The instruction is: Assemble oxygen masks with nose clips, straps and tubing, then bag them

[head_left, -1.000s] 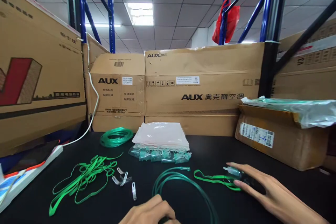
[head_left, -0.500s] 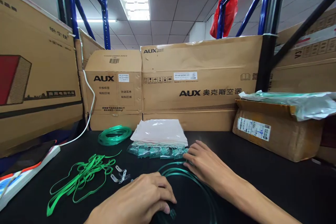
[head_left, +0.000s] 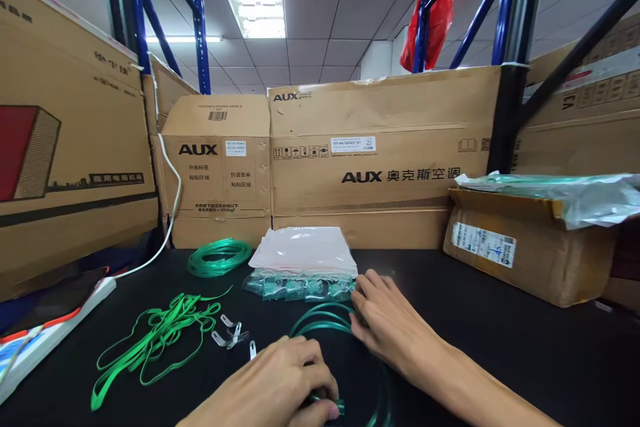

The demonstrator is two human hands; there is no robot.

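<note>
A loop of clear green tubing (head_left: 320, 319) lies on the black tabletop in front of me. My left hand (head_left: 295, 380) is closed at its near left side, thumb and fingers pinched on the tubing, and a short green end piece (head_left: 341, 407) pokes out beside the thumb. On the loop's right side my right hand (head_left: 387, 317) has its fingers curled round the strands. Its fingertips are close to small clear bags with green parts (head_left: 305, 288), under a stack of white plastic packets (head_left: 305, 250). What lies under the left palm is hidden.
A second green tubing coil (head_left: 219, 258) sits at the back left. Nearer are tangled green elastic straps (head_left: 165, 333) and several small metal clips (head_left: 233, 333). A cardboard box (head_left: 530, 253) with plastic packets stands right; large AUX cartons (head_left: 380, 207) line the back.
My right hand has shifted slightly right, its fingers more curled. My left hand has moved a little right and down, and the tubing loop has shifted, uncovering another metal clip beside it.
</note>
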